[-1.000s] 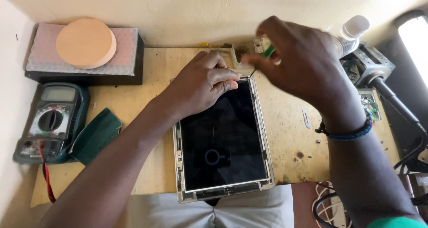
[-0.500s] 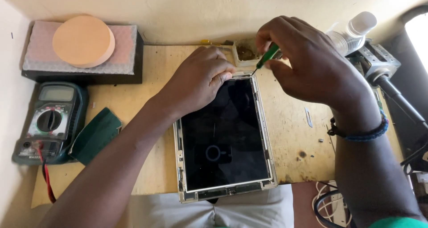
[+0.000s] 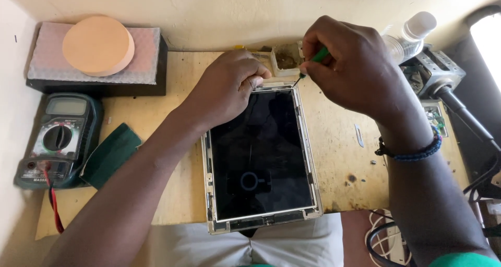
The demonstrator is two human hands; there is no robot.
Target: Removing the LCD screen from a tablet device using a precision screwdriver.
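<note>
Wooden bench top (image 3: 156,204), scuffed and stained, set against a pale wall. Tablet (image 3: 259,157) lies flat at the front edge of the bench, dark screen up, bezel stripped so the metal frame shows round the glass. Left hand (image 3: 224,89) rests on the tablet's upper left corner, fingers curled down, pressing on the frame; it grips nothing. Right hand (image 3: 355,68) is closed around a green-handled screwdriver (image 3: 312,63), held in a pinch between thumb and fingers, tip down at the tablet's upper right corner. Whether the tip touches the frame cannot be told. Small white tray (image 3: 286,58) sits just behind that corner. Beaded bracelet (image 3: 415,149) on the right wrist. Far left: multimeter (image 3: 57,139) with a red lead, green cloth (image 3: 109,155) just beside it. Behind these, a black box (image 3: 99,76) carrying a round orange disc (image 3: 98,45). Clear plastic bottle (image 3: 409,34) at the back right, next to a grey metal fixture (image 3: 436,74).
</note>
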